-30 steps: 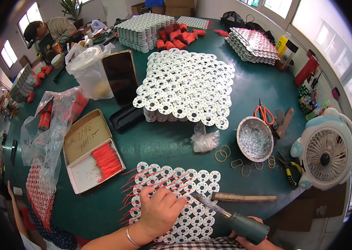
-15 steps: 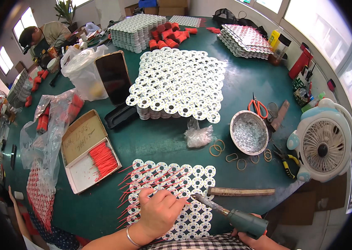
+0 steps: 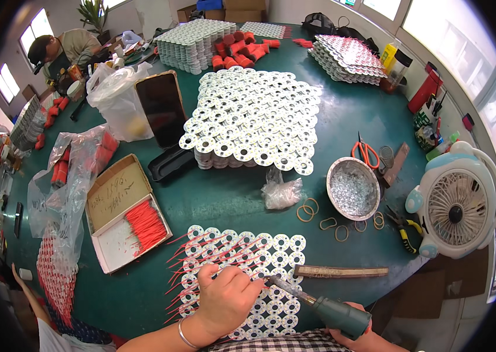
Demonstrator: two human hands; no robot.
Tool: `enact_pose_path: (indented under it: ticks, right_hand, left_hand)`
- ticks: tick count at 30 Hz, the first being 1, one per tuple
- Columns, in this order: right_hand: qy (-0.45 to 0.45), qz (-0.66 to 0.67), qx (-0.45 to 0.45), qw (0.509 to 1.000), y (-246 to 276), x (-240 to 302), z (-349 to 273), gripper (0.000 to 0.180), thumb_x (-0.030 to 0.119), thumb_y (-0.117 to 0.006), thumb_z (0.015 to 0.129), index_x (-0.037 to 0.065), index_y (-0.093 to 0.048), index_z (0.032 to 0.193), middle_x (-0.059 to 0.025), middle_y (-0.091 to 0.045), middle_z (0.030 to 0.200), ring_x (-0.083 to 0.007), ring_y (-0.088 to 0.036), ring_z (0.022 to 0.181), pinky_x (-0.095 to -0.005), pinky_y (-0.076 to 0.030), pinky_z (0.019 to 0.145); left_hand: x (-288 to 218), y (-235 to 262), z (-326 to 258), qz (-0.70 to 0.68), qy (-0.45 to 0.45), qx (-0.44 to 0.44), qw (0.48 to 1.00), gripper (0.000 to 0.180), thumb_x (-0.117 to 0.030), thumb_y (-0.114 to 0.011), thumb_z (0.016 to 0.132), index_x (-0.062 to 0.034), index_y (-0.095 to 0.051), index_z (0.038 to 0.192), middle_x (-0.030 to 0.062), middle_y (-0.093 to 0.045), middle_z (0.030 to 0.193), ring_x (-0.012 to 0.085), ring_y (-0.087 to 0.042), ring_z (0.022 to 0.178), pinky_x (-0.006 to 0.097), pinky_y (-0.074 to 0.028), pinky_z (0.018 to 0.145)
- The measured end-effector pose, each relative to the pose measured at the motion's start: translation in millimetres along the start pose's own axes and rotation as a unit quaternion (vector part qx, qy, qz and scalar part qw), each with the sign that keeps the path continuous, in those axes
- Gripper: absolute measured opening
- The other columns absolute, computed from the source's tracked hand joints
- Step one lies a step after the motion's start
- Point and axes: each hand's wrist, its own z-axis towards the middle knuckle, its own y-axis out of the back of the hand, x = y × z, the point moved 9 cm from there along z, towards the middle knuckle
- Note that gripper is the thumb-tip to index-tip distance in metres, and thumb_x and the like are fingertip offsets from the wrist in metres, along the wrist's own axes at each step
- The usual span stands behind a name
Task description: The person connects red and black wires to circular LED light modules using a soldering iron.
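Observation:
A panel of round white circuit boards (image 3: 280,258) lies on the table right in front of me. Thin red wires (image 3: 201,253) run across its left and middle boards. My left hand (image 3: 227,298) rests over the panel, thumb and fingers pinched on a short red wire whose end shows beside the fingertips. My right hand (image 3: 354,335) is wrapped round the green handle of a soldering iron (image 3: 342,315). The iron slants up and left, its tip just beside my left fingertips over the panel; the exact contact point is too small to tell.
An open carton (image 3: 120,240) of red wires stands left. Behind are a stack of board panels (image 3: 254,117) and a phone (image 3: 161,108). A wooden strip (image 3: 342,271), metal bowl (image 3: 353,189), pliers (image 3: 405,229) and fan (image 3: 456,205) are right. A person (image 3: 69,53) sits far left.
The soldering iron has shifted slightly left and down, bringing its tip closer to my left fingertips. My left hand has hardly moved.

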Motion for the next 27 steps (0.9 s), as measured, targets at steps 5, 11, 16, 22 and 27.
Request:
enact_pose_path:
  ticks: [5, 11, 16, 22, 27]
  right_hand:
    - [0.025, -0.017, 0.008, 1.0, -3, 6, 3, 0.049, 0.006, -0.068, 0.077, -0.005, -0.044, 0.118, -0.0168, -0.061, 0.102, -0.0236, -0.062, 0.087, -0.0343, -0.05, 0.074]
    - [0.055, 0.038, -0.026, 0.997, -2, -5, -3, 0.028, 0.01, -0.062, 0.082, -0.006, -0.055, 0.105, -0.0122, -0.062, 0.077, -0.0191, -0.06, 0.064, -0.0318, -0.05, 0.063]
    - [-0.028, 0.082, -0.056, 0.995, 0, -22, -12, 0.024, 0.009, -0.062, 0.083, -0.005, -0.056, 0.102, -0.0118, -0.062, 0.073, -0.018, -0.061, 0.063, -0.0295, -0.05, 0.061]
    - [-0.044, 0.055, -0.083, 0.994, -1, -13, -20, 0.043, 0.003, -0.069, 0.075, -0.005, -0.05, 0.112, -0.0156, -0.063, 0.092, -0.0188, -0.064, 0.077, -0.0314, -0.051, 0.068]
    - [0.045, -0.027, -0.027, 0.998, -2, 20, -2, 0.051, 0.006, -0.072, 0.071, -0.006, -0.049, 0.115, -0.0172, -0.062, 0.099, -0.0228, -0.063, 0.085, -0.0331, -0.05, 0.074]
  left_hand:
    - [1, 2, 1, 0.006, 0.002, -0.007, 1.0, 0.011, -0.015, -0.069, 0.066, -0.0182, -0.066, 0.077, -0.0054, -0.048, 0.065, 0.0128, -0.051, 0.074, 0.04, -0.027, 0.078]
    - [-2, 2, 3, 0.01, -0.002, 0.013, 1.0, 0.01, -0.015, -0.062, 0.071, -0.0175, -0.067, 0.079, -0.0048, -0.051, 0.068, 0.0123, -0.053, 0.076, 0.039, -0.03, 0.081]
    - [-3, 7, 1, 0.006, 0.005, -0.006, 1.0, 0.01, -0.016, -0.063, 0.071, -0.0182, -0.068, 0.079, -0.0056, -0.052, 0.068, 0.0121, -0.052, 0.074, 0.038, -0.031, 0.081]
    - [-3, 6, -1, 0.008, 0.004, -0.022, 1.0, 0.008, -0.016, -0.063, 0.071, -0.0185, -0.067, 0.078, -0.0063, -0.052, 0.067, 0.0116, -0.052, 0.07, 0.038, -0.03, 0.082]
    - [-1, 5, -1, 0.008, 0.007, -0.022, 1.0, 0.008, -0.016, -0.063, 0.071, -0.0189, -0.067, 0.077, -0.0061, -0.052, 0.067, 0.0115, -0.052, 0.07, 0.038, -0.03, 0.083]
